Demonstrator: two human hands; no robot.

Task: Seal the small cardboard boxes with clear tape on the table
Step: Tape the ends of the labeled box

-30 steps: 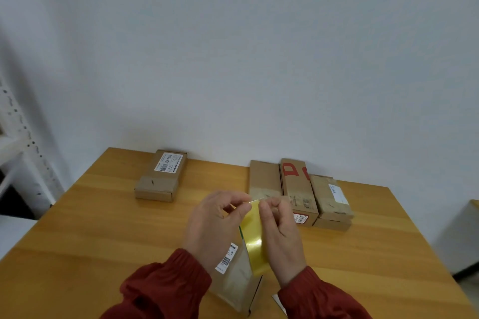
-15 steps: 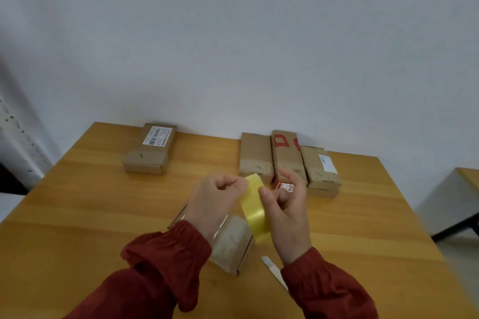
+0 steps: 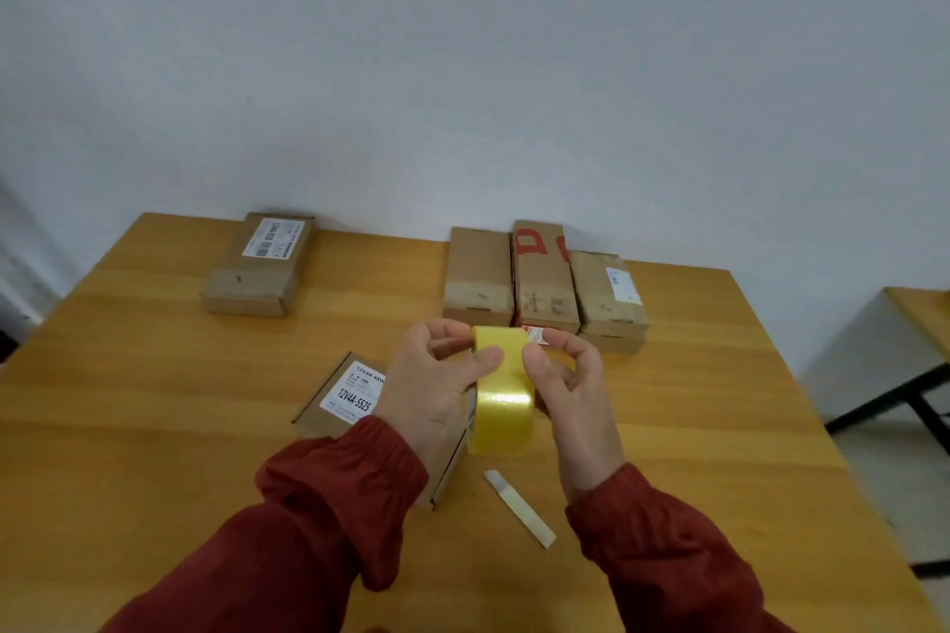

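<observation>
A yellowish roll of tape (image 3: 503,401) is held up between both hands above the table's middle. My left hand (image 3: 437,386) grips its left side, thumb lying on the tape's face. My right hand (image 3: 568,388) grips the right side, thumb on the face too. Under my left wrist lies a small cardboard box (image 3: 343,401) with a white label reading 12V4A-5525; my arm hides much of it. Three small boxes (image 3: 542,278) stand side by side at the back, and one more box (image 3: 259,262) sits at the back left.
A flat whitish strip, maybe a cutter (image 3: 519,509), lies on the wooden table (image 3: 154,401) just right of the near box. A white wall runs behind the table. A second table (image 3: 920,308) stands to the right.
The view has tilted down and the hands sit a little further from the body. The roll has turned so its broad face shows, with both thumbs now on it.
</observation>
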